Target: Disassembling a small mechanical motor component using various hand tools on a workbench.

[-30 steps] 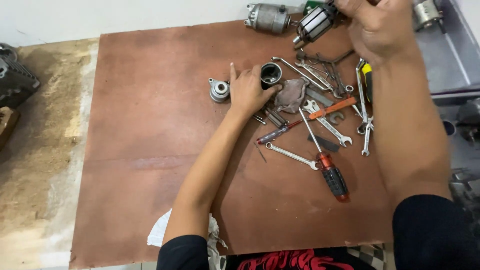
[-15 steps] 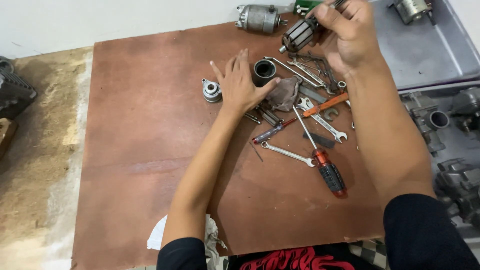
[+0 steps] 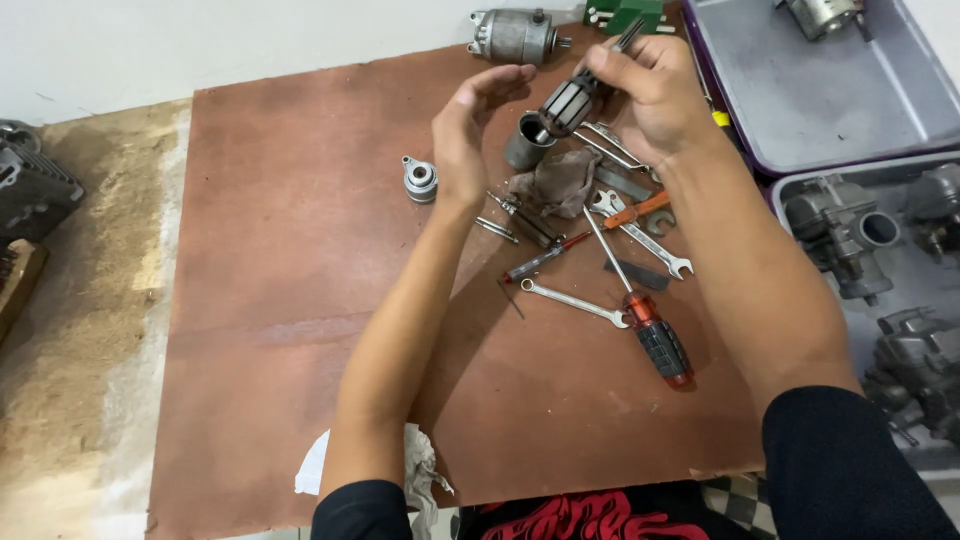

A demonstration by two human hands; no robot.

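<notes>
While both forearms stretch out over the brown board (image 3: 280,300), the nearest things lie by the elbows: a crumpled white rag (image 3: 420,470) under the left forearm and, between the two arms, a red-and-black screwdriver (image 3: 655,335) with a slim silver spanner (image 3: 572,300) just to its left. Further out, below the right wrist, sits a heap of tools — an open-ended wrench (image 3: 640,232), an orange-handled tool (image 3: 637,210) and a dirty brown cloth (image 3: 560,182). The left hand (image 3: 472,130) is lifted off the board, open and cupped, fingers curled toward the right, holding nothing; a small round metal cap (image 3: 420,178) rests just to its left and a dark metal cylinder (image 3: 525,142) stands just to its right. The right hand (image 3: 650,90) is closed around the shaft of a motor armature (image 3: 570,103), held tilted in the air — its ribbed core points at the left hand's fingertips, close but apart. Beyond both hands lies a grey motor housing (image 3: 515,35), and to the right of the right hand sits a grey tray (image 3: 850,110).
</notes>
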